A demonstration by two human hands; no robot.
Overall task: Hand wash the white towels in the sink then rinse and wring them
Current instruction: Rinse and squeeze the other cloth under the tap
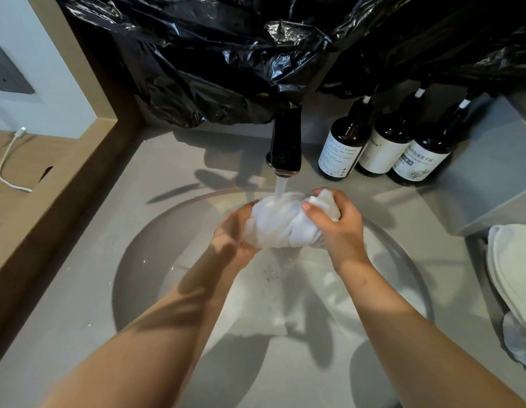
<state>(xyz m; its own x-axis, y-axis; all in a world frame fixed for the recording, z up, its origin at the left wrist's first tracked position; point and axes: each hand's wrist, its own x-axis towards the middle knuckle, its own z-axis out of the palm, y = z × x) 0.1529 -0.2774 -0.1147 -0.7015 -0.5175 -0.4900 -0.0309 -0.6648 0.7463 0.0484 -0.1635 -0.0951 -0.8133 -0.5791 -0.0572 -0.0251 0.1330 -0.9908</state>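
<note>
A: Can any of the writing be read?

B: Little. Three dark pump bottles (385, 142) stand at the far right of the worktop (79, 290), each with a white label. The middle label shows the letters "ster" (its start is hidden behind the left bottle). The right label carries Chinese characters above a flower drawing, too small for me to read. The left label is only fine print, blurred.

A: And the hands?

B: Both are on the white towel (280, 228), which is bunched into a ball and held above the sink (132, 260). It sits directly under the black tap (286, 142), and the water stream (280, 187) lands on its top. The left hand (232, 234) cups the left side, palm against the cloth, its fingers (251, 205) curled round the far side and mostly hidden. The right hand (338, 228) grips the right end, with the thumb pressed across the near face and the fingers clamped over the top. A tuft of cloth sticks out past them.

A: Anything else nearby?

B: Folded white towels (509, 275) lie on the worktop at the right edge, near a grey box (491, 172). A black plastic bag (226, 54) hangs across the far wall behind the tap. At the far left are a wall socket (5, 72) and a white cable (5, 163).
</note>
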